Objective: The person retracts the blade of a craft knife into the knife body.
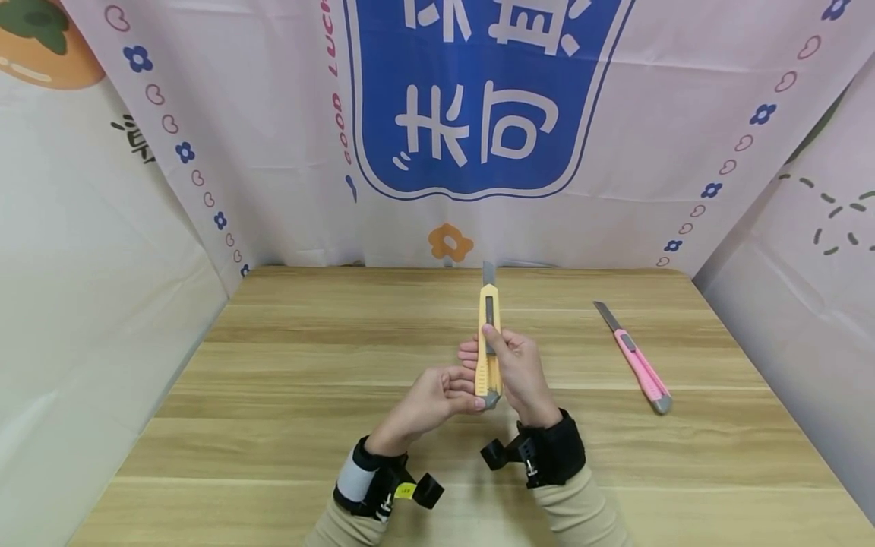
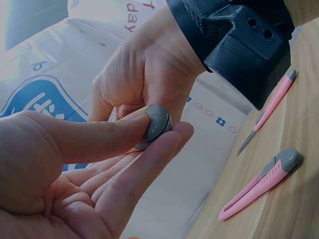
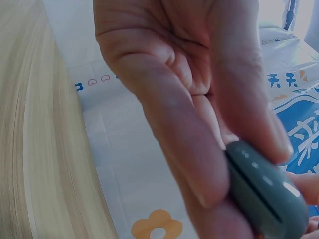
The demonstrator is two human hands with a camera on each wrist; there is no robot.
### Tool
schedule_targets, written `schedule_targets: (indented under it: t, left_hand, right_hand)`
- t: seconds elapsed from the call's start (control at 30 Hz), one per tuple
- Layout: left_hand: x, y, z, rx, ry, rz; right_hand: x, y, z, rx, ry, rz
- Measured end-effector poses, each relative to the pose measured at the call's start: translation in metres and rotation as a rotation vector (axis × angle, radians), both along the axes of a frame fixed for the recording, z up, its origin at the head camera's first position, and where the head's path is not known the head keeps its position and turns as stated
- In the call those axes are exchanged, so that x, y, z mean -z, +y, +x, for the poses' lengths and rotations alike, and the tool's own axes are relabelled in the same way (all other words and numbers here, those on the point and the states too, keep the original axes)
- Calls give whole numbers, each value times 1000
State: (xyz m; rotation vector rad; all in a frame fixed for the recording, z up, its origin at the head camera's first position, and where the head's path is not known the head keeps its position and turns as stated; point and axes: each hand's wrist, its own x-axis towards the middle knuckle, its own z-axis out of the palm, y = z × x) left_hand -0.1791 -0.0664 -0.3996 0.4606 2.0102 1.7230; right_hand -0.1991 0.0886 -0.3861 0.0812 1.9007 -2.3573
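A yellow utility knife (image 1: pixel 488 338) is held upright in the head view, its grey blade (image 1: pixel 488 273) extended toward the far wall. My right hand (image 1: pixel 522 372) grips its handle, the thumb lying over the grey slider. At the near end, my left hand (image 1: pixel 437 399) pinches the grey end cap (image 2: pixel 158 124) between thumb and fingers. The right wrist view shows that cap (image 3: pixel 269 191) close up beside the right hand's fingers. To the right, a pink utility knife (image 1: pixel 642 371) lies on the table with its blade out.
The wooden table (image 1: pixel 273 433) meets a printed cloth backdrop (image 1: pixel 294 190) at its far edge. A second pink utility knife (image 2: pixel 261 184) lies on the table in the left wrist view; the head view does not show it. White cloth hangs at both sides.
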Motion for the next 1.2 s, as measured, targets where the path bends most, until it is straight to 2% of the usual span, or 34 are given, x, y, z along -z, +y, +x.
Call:
schedule_targets:
  t: [0.2, 0.43, 0.73, 0.97, 1.2]
  left_hand:
    - [0, 0, 0, 2, -10, 22]
    - [-1, 0, 0, -2, -7, 1]
    - [-1, 0, 0, 48, 23, -16]
    - [-1, 0, 0, 45, 23, -15]
    - [-1, -2, 0, 46, 31, -26]
  right_hand:
    - [1, 2, -1, -51, 21, 4]
    - [1, 12, -2, -112, 17, 89]
    - [2, 24, -3, -137, 32, 189]
    - [2, 24, -3, -159, 81, 167]
    - [1, 23, -3, -159, 78, 146]
